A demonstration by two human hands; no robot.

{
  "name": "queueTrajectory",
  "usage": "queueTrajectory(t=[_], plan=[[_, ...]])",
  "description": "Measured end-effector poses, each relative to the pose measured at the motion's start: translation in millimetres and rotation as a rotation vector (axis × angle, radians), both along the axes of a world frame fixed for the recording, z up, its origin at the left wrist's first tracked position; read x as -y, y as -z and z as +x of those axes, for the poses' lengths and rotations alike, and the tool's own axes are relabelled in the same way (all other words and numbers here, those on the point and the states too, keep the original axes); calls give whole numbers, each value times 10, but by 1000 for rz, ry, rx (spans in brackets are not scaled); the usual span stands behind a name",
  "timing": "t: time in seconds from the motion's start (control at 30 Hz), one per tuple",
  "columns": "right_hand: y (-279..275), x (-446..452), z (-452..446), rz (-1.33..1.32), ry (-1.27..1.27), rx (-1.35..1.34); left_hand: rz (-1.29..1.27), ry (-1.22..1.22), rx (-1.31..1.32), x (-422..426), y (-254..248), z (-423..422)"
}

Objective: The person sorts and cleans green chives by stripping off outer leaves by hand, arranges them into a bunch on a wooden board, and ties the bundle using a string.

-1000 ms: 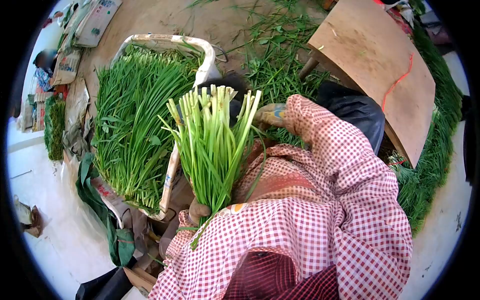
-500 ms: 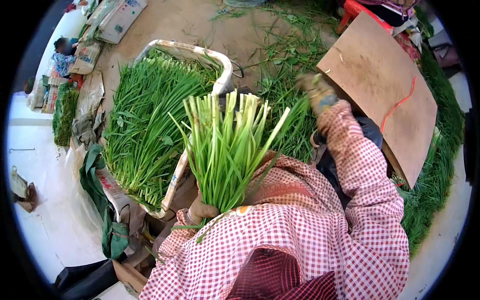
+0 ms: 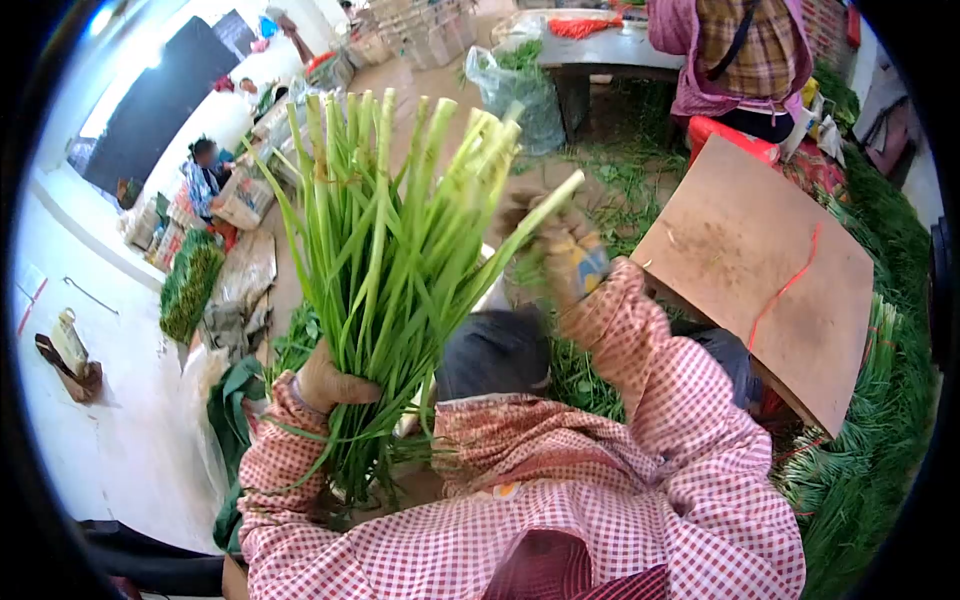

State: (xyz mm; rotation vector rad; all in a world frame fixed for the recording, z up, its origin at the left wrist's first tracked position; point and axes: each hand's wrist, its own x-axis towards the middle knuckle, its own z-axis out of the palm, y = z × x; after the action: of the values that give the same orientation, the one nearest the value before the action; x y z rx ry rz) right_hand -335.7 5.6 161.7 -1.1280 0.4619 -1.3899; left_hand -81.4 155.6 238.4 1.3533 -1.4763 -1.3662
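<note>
- Bunch of greens (image 3: pixel 375 260): held up in front of the person, left of the middle, its pale cut ends at the top and its leaves trailing down past the hand.
- Left hand (image 3: pixel 338 385): the grip is clamped on the lower, leafy part of the bunch, fingers wrapped across the front.
- Right hand (image 3: pixel 562 255): raised beside the bunch, blurred, with a blue and yellow patch near the wrist. One pale stalk (image 3: pixel 535 215) leans out towards it — whether the grip is closed on that stalk or only near it, I cannot tell.
- Checked sleeves (image 3: pixel 690 430) cover both arms; a dark knee (image 3: pixel 492 352) shows below the bunch.
- Brown surface (image 3: pixel 745 255): to the person's right, with a red string (image 3: pixel 785 290) lying across it.
- Heap of greens (image 3: pixel 880 440): along the far right, beyond the brown surface. More loose leaves (image 3: pixel 635 195) lie scattered on the floor ahead.
- Farther off, a grey surface (image 3: pixel 640 58) carries a pile of red string (image 3: pixel 583 28); a plastic bag (image 3: pixel 515 100) with greens stands just beside it.
- Co-worker in a pink top (image 3: pixel 690 95): by the grey surface, above a red stool (image 3: pixel 735 142).
</note>
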Motion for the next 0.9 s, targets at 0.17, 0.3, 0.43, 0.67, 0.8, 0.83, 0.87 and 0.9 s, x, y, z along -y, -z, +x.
queueTrajectory(t=[0.17, 0.3, 0.43, 0.67, 0.8, 0.83, 0.87, 0.9], plan=[[175, -538, 423, 456, -301, 773, 3, 262, 259, -66, -314, -90], [951, -784, -8, 755, -512, 747, 337, 149, -88, -401, 547, -480], [1544, -1077, -451, 833, -425, 724, 381, 83, 63, -582, 1062, -1168], [1942, -1192, -684, 704, -200, 883, 336, 403, 89, -290, 1194, -1239], [1981, -1148, -787, 721, -396, 957, 290, 437, -35, -338, 1364, -1265], [2017, -1096, -798, 758, -399, 964, 460, 336, -273, -366, 1432, -1294], [2051, -1046, -810, 796, -401, 971, 402, 402, -132, -330, 1523, -1213], [2110, -1008, -881, 764, -158, 631, 405, 394, -140, -354, 1523, -1196]])
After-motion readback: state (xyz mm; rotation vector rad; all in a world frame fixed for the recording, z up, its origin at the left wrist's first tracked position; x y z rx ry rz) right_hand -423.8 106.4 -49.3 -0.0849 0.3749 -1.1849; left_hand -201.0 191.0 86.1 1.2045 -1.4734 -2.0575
